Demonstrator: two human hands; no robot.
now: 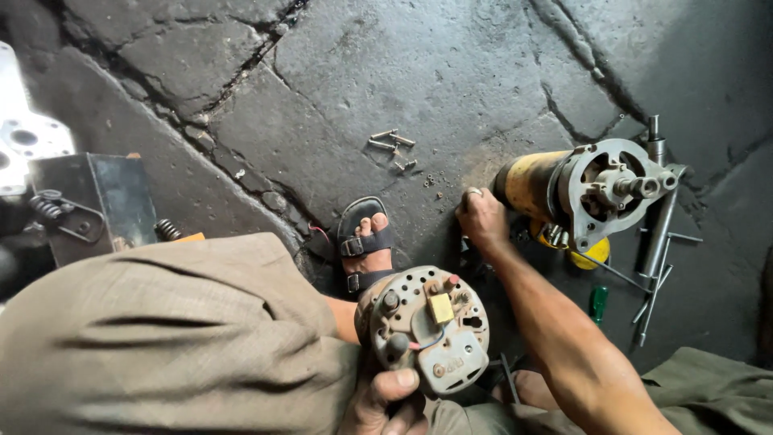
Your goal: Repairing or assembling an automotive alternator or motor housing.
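Rust is covering the round metal cover (pixel 427 329) with holes and a small yellow block, sitting on the lap. Left hand (pixel 385 403) is gripping its bottom edge. Right hand (pixel 481 216) is curling shut on the floor (pixel 338 97) beside the yellow motor (pixel 584 192).

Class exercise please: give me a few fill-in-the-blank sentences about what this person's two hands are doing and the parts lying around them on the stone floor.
1. The left hand holds a round metal end cover with a small ____ block on its face.
2. The right hand rests on the floor beside a motor whose body is painted ____.
3. Loose bolts lie on the ____ floor.
4. The foot wears a ____.

Missing words: yellow; yellow; stone; sandal
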